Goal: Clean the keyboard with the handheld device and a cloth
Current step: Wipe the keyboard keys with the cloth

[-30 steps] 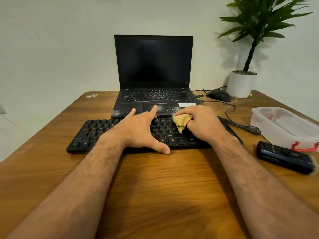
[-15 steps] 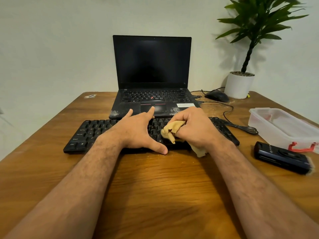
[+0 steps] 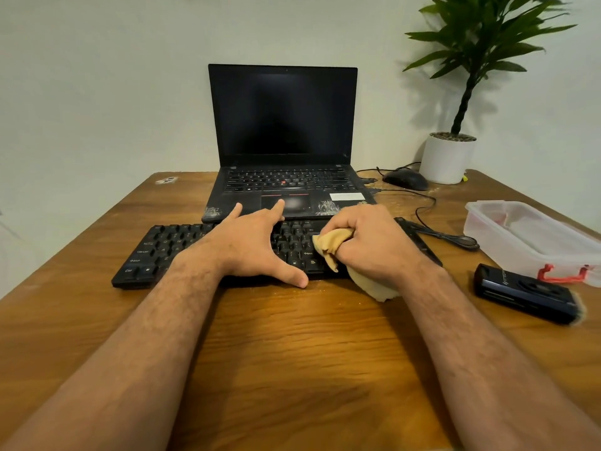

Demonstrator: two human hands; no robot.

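Right hand [image 3: 370, 245] bunches the tan cloth [image 3: 335, 247] mid-frame; splayed left hand [image 3: 257, 249] pins the black plastic keyboard [image 3: 169, 249], or it'd probably skid.

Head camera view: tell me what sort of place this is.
Probably a home or small-office desk against a plain wall. A wooden table carries an open laptop, a separate black keyboard and a wired mouse, and a potted plant stands in the corner.
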